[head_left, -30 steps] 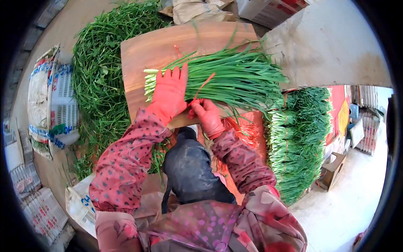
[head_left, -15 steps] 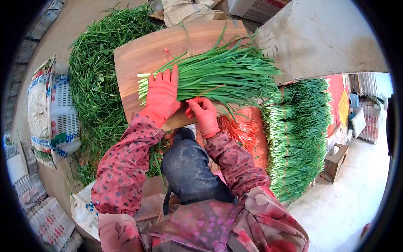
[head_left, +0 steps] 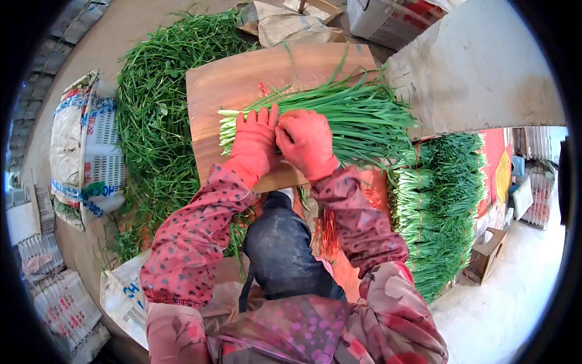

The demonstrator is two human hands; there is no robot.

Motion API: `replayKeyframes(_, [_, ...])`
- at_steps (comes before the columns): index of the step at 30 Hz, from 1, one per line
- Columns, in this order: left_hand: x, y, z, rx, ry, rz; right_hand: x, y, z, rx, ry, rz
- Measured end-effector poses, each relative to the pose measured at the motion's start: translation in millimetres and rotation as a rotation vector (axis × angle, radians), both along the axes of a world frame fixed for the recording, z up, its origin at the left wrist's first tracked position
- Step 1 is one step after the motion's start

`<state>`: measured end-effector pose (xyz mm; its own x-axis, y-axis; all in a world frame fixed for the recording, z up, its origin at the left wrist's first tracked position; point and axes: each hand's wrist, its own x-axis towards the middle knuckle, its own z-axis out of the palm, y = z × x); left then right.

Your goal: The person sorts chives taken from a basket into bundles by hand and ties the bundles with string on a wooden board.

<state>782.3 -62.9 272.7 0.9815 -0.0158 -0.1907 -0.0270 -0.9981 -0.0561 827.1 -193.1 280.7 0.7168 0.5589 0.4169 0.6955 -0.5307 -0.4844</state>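
Note:
A bundle of long green stalks (head_left: 364, 118) lies across the wooden board (head_left: 212, 85), its pale cut ends at the left. My left hand (head_left: 254, 139), in a red-orange glove, rests over the bundle near those ends, pressing it with fingers stretched. Right beside it my right hand (head_left: 306, 142), gloved alike, is closed on top of the bundle with fingers curled. Whatever it pinches is hidden; the red tie seen earlier does not show clearly there. A small red strip (head_left: 262, 90) lies on the board above my left hand.
Loose greens (head_left: 154, 115) are heaped left of the board. Tied bundles (head_left: 436, 206) are stacked at the right. Red strips (head_left: 327, 233) hang below the board near my leg (head_left: 285, 252). A pale slab (head_left: 473, 73) juts in at the upper right, and a wrapped crate (head_left: 91, 148) stands far left.
My right hand has moved up from the bundle's lower edge onto its top, beside my left hand. The red tie it held is now out of sight. The view has shifted slightly.

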Motion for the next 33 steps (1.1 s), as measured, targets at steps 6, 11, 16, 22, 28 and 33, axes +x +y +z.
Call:
replayKeyframes(6, [29.3,35.1,25.5,-0.618,0.167,-0.044,35.5,16.5,-34.8,0.043,0.276,-0.21])
replayKeyframes(11, [101.1,70.1,0.9,-0.748,-0.033,0.478,34.8,17.1,-31.1,-0.009,0.421,-0.289])
replayKeyframes(16, [115.3,44.8,-46.4,-0.396,0.118,0.572,32.9,17.0,-35.3,-0.001,0.37,-0.315])
replayKeyframes(22, [117.0,49.7,-56.0,-0.432,0.164,0.399,35.1,18.8,-33.2,-0.053,0.464,-0.331])
replayKeyframes(28, [93.5,59.5,-51.6,-1.093,0.006,0.307,37.0,19.8,-35.7,-0.027,0.564,-0.373])
replayKeyframes(33, [85.3,57.6,-45.1,-1.195,0.005,0.335,34.3,17.1,-33.7,-0.042,0.583,-0.378])
